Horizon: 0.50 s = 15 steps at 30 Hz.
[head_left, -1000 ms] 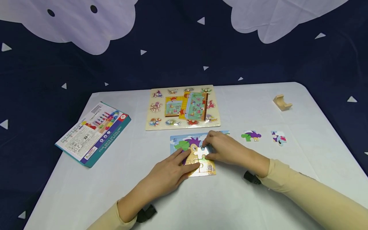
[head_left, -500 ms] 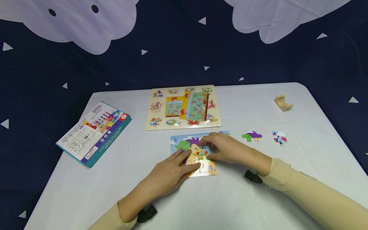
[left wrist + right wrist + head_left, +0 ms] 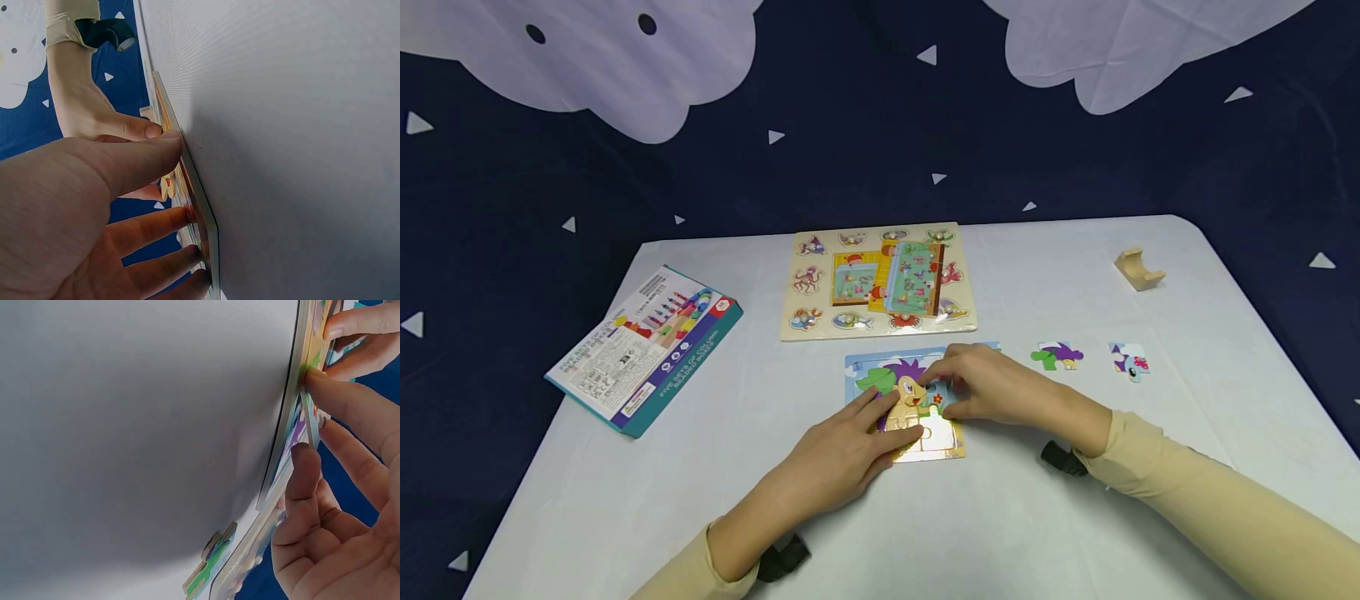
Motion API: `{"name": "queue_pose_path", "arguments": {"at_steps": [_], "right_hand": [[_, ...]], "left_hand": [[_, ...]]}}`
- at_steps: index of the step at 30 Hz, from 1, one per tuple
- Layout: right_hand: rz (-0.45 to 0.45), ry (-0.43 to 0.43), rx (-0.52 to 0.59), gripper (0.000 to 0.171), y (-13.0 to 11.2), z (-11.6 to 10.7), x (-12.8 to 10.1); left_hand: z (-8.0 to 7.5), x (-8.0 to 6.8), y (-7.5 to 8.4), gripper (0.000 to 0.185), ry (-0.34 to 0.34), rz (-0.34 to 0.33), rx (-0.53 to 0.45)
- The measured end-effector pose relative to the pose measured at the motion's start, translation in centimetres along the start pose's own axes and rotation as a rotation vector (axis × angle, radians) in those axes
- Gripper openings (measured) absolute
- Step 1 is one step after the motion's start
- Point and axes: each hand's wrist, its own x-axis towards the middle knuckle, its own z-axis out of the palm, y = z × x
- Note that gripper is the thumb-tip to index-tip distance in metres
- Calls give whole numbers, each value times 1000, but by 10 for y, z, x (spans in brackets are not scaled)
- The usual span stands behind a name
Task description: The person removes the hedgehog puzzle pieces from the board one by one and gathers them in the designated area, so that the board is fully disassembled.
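Below: two hands at a small rectangular picture-puzzle tray [image 3: 859, 368] on the white table [image 3: 1015, 517].
Left hand [image 3: 842, 454] lies nearly flat, fingers straight, pressing the tray's 7 o'clock corner, apparently to steady it. Right hand [image 3: 992, 387], fingers curled, pinches a flat blue puzzle piece [image 3: 310, 419] tilted at the tray's centre, its edge apparently being seated. Two loose coloured pieces [image 3: 1057, 355] wait at 3 o'clock; a wooden peg-puzzle board [image 3: 880, 279] lies at 12 o'clock, a printed teal-edged box [image 3: 643, 350] at 9 o'clock.

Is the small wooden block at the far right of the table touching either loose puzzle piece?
No: in the head view the wooden block sits apart, farther back on the table than both loose puzzle pieces.
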Motion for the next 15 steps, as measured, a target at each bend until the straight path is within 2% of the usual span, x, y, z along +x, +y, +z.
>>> {"name": "queue_pose_path", "arguments": {"at_steps": [15], "right_hand": [[-51,-4,-62,45,2,-2,1]], "left_hand": [[0,0,0,39,-2,-2,-16]]}}
